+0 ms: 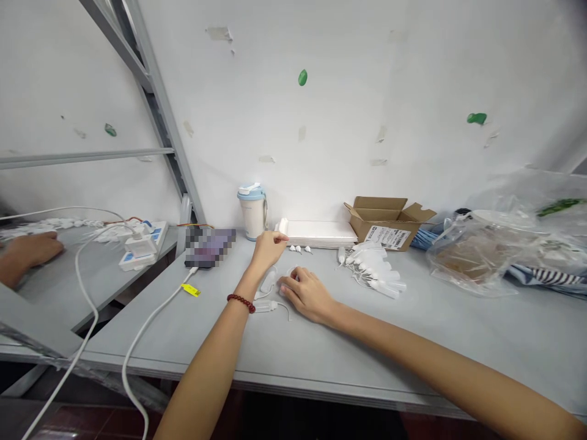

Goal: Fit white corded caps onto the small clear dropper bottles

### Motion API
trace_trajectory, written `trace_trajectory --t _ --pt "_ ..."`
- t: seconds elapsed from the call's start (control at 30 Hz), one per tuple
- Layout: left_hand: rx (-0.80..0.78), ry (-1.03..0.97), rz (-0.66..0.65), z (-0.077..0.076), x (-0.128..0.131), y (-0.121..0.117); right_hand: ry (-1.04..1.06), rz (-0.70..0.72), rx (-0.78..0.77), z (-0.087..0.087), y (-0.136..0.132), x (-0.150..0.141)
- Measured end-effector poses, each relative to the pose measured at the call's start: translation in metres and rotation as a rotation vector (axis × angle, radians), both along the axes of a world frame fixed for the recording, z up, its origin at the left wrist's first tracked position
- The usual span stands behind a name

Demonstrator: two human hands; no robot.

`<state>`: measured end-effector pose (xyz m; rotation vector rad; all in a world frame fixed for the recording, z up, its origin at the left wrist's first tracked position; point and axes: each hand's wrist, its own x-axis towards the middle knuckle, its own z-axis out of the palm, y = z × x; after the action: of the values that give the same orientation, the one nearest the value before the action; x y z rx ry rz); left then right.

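My left hand (268, 247) reaches forward over the grey table (413, 330), fingers curled towards a stack of white trays (318, 233) and three tiny white caps (299, 249). A red bead bracelet (241, 301) sits on that wrist. My right hand (305, 293) rests knuckles up on the table with its fingers bent over small clear plastic parts (268, 284). One clear part with a thin wire (270, 306) lies just left of it. A pile of white tube-shaped parts (373, 269) lies to the right of both hands.
A blue-lidded cup (252, 211), a phone (208, 247) on a white cable (151, 321), an open cardboard box (387, 223) and plastic bags (499, 250) line the wall. On the left table another person's hand (27, 253) rests near a power strip (140, 244).
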<state>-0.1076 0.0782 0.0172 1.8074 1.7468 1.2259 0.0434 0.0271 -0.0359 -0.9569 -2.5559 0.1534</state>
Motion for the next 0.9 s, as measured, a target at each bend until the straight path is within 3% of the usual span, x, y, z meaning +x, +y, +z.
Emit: trace_trajectory --t 0.2,0.33,0.67,0.9 --pt "-0.082 -0.034 -0.141 0.003 0.016 -0.010 0.044 0.027 0.007 -0.003 0.000 0.028" --pt "-0.134 -0.158 -0.242 0.004 0.020 -0.015 0.072 0.036 0.003 -0.002 -0.001 0.045" --pt "-0.178 -0.220 -0.199 0.002 0.026 -0.016 0.104 0.040 -0.010 0.001 -0.004 0.054" --pt "-0.218 -0.197 -0.202 -0.002 0.030 -0.018 0.146 -0.030 -0.049 -0.007 0.012 0.064"
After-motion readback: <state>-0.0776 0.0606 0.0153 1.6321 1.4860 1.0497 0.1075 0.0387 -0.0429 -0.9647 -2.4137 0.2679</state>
